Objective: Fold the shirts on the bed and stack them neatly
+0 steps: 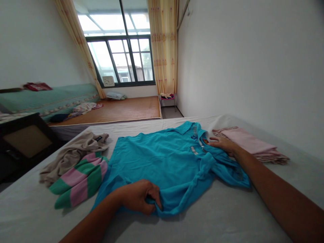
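A bright blue polo shirt (pixel 152 155) lies spread on the white bed sheet, its collar at the far right and its hem at the left. My left hand (pixel 143 196) is closed on the shirt's near side edge, pinching a fold of cloth between thumb and fingers. At the collar, my right hand (pixel 224 145) rests against the shirt's shoulder with fingers stretched out to the left. The near sleeve, bunched and creased, lies under and beside the right wrist. Dark lettering and a small white strip show near the placket.
Left of the shirt lie a crumpled beige garment (pixel 71 153) and a green-and-pink striped garment (pixel 81 182). A folded pink cloth (pixel 253 140) with ruffled edges lies to the right, near the wall. A dark cabinet (pixel 25 141) and a second bed (pixel 126 109) stand beyond.
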A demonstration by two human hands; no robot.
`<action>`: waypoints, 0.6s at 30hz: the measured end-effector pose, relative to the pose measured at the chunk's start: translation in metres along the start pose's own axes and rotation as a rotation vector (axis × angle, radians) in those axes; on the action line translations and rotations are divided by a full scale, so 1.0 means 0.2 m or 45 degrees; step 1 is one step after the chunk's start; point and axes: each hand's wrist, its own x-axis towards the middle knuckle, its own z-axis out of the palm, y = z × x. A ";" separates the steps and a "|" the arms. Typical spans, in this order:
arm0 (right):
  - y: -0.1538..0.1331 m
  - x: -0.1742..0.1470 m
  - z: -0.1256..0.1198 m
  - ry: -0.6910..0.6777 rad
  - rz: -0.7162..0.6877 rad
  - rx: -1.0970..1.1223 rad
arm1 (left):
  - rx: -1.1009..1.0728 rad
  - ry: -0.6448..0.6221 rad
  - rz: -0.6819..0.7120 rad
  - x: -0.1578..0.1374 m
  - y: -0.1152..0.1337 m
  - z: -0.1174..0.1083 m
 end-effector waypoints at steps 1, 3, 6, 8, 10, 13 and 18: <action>0.00 0.01 0.00 -0.056 -0.027 -0.013 | 0.006 0.004 -0.001 0.00 0.00 0.00; 0.00 0.03 -0.02 -0.079 -0.122 -0.068 | 0.014 0.010 -0.005 0.00 0.00 0.00; 0.02 0.08 -0.16 0.279 -0.355 -0.388 | 0.022 0.015 0.000 0.00 -0.01 0.01; 0.04 0.09 -0.27 0.632 -0.479 -0.751 | 0.030 0.018 0.015 0.00 -0.01 0.01; 0.04 0.09 -0.37 0.899 -0.566 -1.053 | 0.034 0.015 0.021 0.00 -0.01 0.01; 0.03 0.04 -0.39 1.125 -0.782 -1.277 | 0.037 0.011 0.010 0.00 0.00 0.01; 0.04 0.01 -0.18 0.527 -0.973 -1.375 | 0.058 0.001 0.014 0.01 0.00 0.01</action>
